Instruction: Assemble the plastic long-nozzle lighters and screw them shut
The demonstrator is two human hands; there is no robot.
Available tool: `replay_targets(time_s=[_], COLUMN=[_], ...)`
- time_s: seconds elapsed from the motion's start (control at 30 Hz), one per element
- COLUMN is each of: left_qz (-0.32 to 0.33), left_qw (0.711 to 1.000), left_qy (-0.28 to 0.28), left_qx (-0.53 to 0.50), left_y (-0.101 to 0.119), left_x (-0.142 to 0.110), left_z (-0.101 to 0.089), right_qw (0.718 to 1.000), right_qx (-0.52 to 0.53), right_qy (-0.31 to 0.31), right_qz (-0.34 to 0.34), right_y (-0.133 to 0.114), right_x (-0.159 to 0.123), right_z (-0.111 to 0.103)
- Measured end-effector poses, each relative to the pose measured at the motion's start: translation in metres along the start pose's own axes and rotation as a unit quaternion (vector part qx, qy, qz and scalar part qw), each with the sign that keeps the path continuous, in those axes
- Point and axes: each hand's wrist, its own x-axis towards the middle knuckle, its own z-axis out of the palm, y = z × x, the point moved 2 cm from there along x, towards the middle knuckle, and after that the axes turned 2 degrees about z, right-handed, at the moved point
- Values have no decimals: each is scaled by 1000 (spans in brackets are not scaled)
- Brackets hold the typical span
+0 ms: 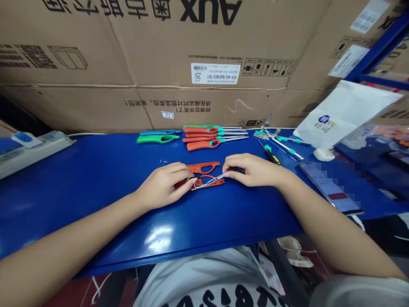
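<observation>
At frame centre, pinching a short silver metal tube [220, 177] in the right hand [244, 170], thin pale wires [203, 185] in the left hand [171, 183], over an orange plastic handle shell [220, 182].

The left forearm [108, 228] is reaching in from the lower left, angling up and inward, while the right forearm [316, 217] is slanting in from the lower right. The wrists are bringing both hands close to each other, apart and roughly level. The left hand [166, 185] is facing back-up, its thumb and fingers pinching toward the right. The right hand [251, 169] is bending its index finger over, pinching against the thumb.
</observation>
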Motion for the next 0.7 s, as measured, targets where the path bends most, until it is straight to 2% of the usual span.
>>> replay_targets(time_s=[0.1, 0.27, 0.43, 0.7], left_qz=[3, 7, 12, 2], left_qw=[1000, 1000, 999, 999], left_qy=[-15, -30, -38, -36], left_qx=[4, 5, -1, 0], left_y=[-1, -5, -7, -8], left_x=[0, -1, -1, -1], left_z=[1, 5, 7, 11], right_qw=[999, 998, 997, 997], right_qx=[5, -3, -10, -19], right_qy=[-35, -59, -67, -71], right_qz=[19, 37, 42, 14], right_y=[4, 7, 4, 6], right_x=[0, -1, -2, -2], right_z=[2, 5, 3, 2])
